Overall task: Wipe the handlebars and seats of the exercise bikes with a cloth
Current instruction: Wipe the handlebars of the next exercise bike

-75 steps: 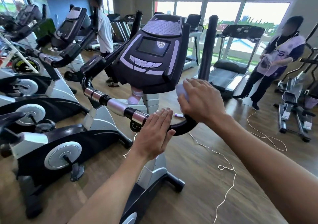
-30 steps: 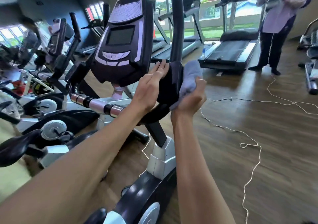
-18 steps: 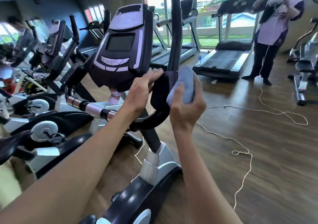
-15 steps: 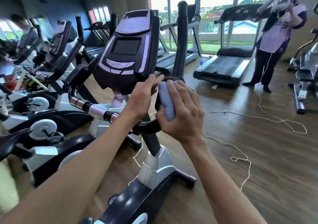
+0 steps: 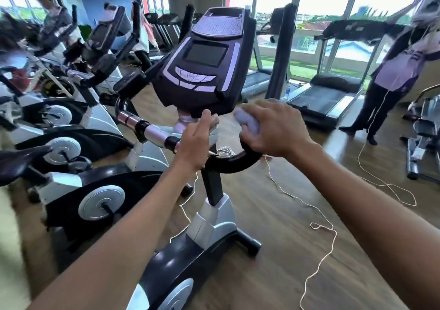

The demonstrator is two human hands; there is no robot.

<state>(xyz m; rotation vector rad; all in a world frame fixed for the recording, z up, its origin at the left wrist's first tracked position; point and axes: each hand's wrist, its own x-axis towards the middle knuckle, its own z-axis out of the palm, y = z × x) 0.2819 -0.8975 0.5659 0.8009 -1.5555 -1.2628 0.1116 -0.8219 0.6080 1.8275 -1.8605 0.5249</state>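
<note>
The right hand (image 5: 273,128) grips the cloth (image 5: 247,122) against the handlebar (image 5: 233,160), just below the console (image 5: 204,64). The left hand (image 5: 197,140) rests on the handlebar left of it, fingers straight.

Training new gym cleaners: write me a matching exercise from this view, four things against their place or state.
Things:
1. cloth
2. left hand
3. console
4. white cord

Places or states:
A. lying loose on the wooden floor
B. bunched in the right hand at the handlebar's curved end
C. fingers straight, resting on the handlebar
D. above the handlebar, screen dark

Pairs: 1-B, 2-C, 3-D, 4-A
</note>
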